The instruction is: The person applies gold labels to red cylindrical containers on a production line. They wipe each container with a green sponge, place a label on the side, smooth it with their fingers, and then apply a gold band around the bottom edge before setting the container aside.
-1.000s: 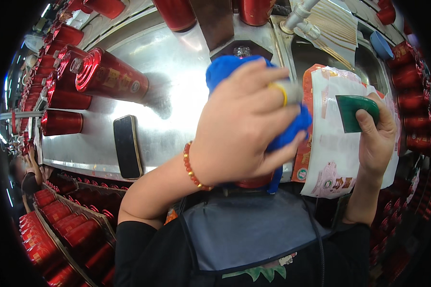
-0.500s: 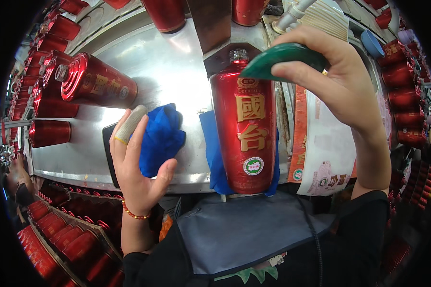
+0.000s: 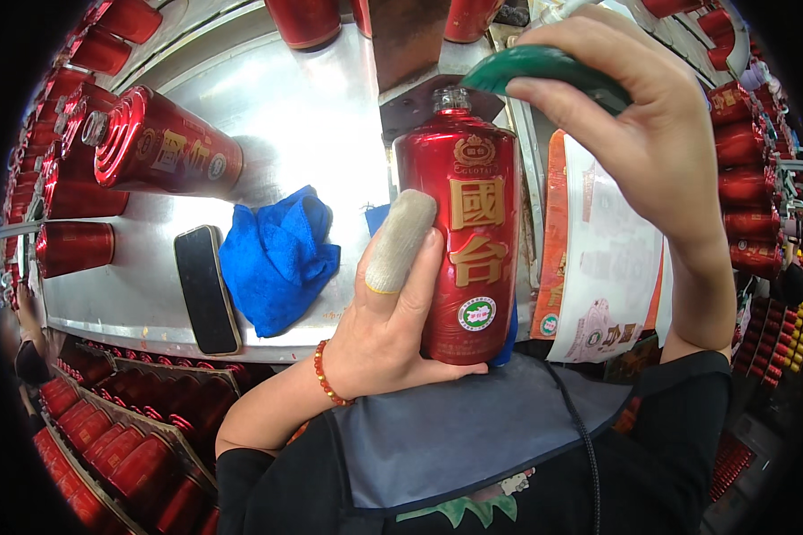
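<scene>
A red bottle [image 3: 477, 223] lies face up or nearly so at the worktop's [image 3: 268, 98] near edge, in front of the person, its neck pointing away and blue fabric [image 3: 509, 334] showing beneath it. The step in hand appears to be the positioning of a flat green tool [image 3: 553, 71] at the neck while the bottle is steadied from below; the next move seems to call for a stable bottle and close control of the tool's angle.

The left hand [image 3: 388, 334] is partly open, fingers extended along the bottle's left flank and thumb laid across its base; whether it grips or merely steadies cannot be told. One finger wears a pale sleeve [image 3: 403, 241]. The right hand [image 3: 647, 120] pinches the green tool between thumb and fingers. The tool's tip lies just beside the bottle's mouth; contact cannot be confirmed.

To the left, a bunched blue cloth [image 3: 277, 259] rests beside a dark phone [image 3: 207, 290], with a second red bottle [image 3: 174, 147] beyond. To the right lie printed white sheets [image 3: 607, 259].
</scene>
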`<state>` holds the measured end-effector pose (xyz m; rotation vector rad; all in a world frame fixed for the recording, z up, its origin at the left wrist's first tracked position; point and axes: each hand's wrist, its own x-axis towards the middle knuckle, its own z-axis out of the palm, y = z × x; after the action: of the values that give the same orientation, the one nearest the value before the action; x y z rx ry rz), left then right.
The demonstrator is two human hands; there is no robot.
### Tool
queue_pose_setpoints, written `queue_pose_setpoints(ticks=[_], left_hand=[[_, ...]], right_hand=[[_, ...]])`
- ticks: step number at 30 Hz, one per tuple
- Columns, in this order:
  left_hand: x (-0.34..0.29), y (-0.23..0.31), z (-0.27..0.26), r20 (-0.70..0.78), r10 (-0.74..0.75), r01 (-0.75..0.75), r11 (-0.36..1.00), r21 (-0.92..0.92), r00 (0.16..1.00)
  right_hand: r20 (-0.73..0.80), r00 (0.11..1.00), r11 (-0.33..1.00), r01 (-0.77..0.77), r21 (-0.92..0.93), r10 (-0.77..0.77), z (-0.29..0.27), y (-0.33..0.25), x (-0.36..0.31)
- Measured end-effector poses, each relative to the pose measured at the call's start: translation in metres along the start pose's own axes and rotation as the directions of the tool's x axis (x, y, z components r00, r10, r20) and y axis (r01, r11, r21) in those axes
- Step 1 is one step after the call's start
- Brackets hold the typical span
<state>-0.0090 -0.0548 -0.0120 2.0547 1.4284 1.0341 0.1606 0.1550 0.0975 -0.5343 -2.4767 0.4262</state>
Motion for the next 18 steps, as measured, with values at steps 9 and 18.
queue_pose_setpoints(ticks=[9,18], left_hand=[[0.000,0.002,0.007,-0.067,-0.134,0.135,0.991,0.013,0.989],[0.001,-0.001,0.011,-0.114,-0.085,0.076,0.994,-0.079,0.990]], right_hand=[[0.026,0.993,0.993,0.116,0.025,-0.116,0.007,-0.011,-0.019],[0.221,0.901,0.801,-0.432,0.414,0.372,0.026,-0.078,-0.109]])
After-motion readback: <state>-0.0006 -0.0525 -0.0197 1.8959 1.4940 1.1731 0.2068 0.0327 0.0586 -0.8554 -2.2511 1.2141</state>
